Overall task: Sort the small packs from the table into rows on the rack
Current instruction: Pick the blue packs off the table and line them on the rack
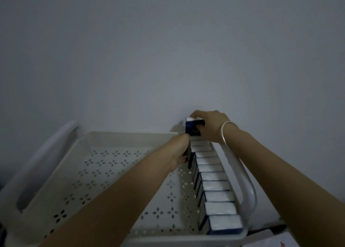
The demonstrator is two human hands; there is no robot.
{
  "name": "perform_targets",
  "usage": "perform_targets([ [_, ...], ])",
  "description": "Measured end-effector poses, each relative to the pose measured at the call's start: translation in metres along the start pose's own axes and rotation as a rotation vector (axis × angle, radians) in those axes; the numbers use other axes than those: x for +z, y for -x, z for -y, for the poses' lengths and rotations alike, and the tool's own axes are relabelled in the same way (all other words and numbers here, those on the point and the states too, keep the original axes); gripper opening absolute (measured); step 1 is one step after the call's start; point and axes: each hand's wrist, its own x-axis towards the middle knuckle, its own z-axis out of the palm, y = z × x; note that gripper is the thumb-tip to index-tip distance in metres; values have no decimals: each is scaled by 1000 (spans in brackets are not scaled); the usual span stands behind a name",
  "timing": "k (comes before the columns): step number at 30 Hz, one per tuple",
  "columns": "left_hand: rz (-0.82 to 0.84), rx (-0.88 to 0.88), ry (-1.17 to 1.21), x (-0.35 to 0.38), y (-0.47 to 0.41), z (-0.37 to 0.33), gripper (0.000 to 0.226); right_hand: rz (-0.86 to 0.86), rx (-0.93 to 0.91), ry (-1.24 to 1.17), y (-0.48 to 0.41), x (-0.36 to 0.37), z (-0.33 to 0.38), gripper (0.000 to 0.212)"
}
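A white perforated rack tray (104,164) fills the lower half of the view. Along its right wall stands a row of several small dark blue packs with white tops (214,185), running from the near corner to the far corner. My right hand (211,127) grips one more blue pack (193,128) just above the far end of that row. My left hand (180,151) rests against the left side of the row's far packs, its fingers hidden behind the hand and packs.
A plain grey wall (168,50) stands right behind the rack. White tubular rack handles rise at the left (37,153) and right (244,183). A white box or paper with red print (280,241) lies at the bottom right.
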Motion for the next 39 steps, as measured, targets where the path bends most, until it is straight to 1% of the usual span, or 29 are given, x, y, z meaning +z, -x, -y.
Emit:
perform_targets([
  [4, 46, -41, 38, -3, 4, -2, 25, 102, 45, 12, -3, -2, 5, 33],
  [6, 96, -55, 80, -5, 6, -4, 28, 132, 99, -12, -5, 0, 5, 25],
  [8, 163, -64, 152, -1, 5, -3, 33, 140, 150, -16, -9, 4, 3, 38],
  [9, 172, -68, 176, 4, 4, -2, 38, 162, 164, 4, -11, 4, 3, 41],
  [11, 125, -73, 213, 13, 8, 0, 50, 220, 201, 54, -17, 5, 2, 36],
  [12, 95, -72, 232, 16, 7, 0, 52, 236, 234, 58, -21, 6, 1, 38],
  [14, 76, -73, 251, 20, 9, -1, 53, 228, 284, 53, -26, 6, -1, 47],
  [17, 95, -88, 279, 24, 6, 0, 57, 226, 307, 124, -29, 5, -1, 53],
  [18, 110, -90, 279, 25, 5, 1, 59, 220, 318, 158, -30, 4, 2, 52],
  [22, 178, -108, 250, 20, 7, -2, 68, 130, 384, 316, -35, 11, 15, 36],
  [24, 210, -82, 230, 11, 8, -3, 68, 99, 394, 315, -34, 13, 20, 31],
  [27, 226, -21, 162, 2, 24, -8, 68, 58, 325, 252, -23, 1, 24, 31],
  [29, 165, 10, 197, -8, 43, -11, 56, -48, 211, 207, -11, -8, 30, 34],
  [30, 135, 30, 211, -16, 52, -13, 51, -96, 124, 168, -5, -12, 36, 34],
  [32, 102, 77, 223, -39, 76, -12, 38, -153, -41, 33, 16, -17, 58, 26],
  [34, 62, 155, 239, -68, 111, -7, 31, -197, -141, -172, 50, -21, 92, 18],
  [36, 5, 241, 173, -101, 152, 7, 30, -237, -190, -360, 91, -20, 125, 14],
  [39, -116, 339, 75, -146, 211, 43, 26, -292, -224, -521, 149, -7, 162, 12],
])
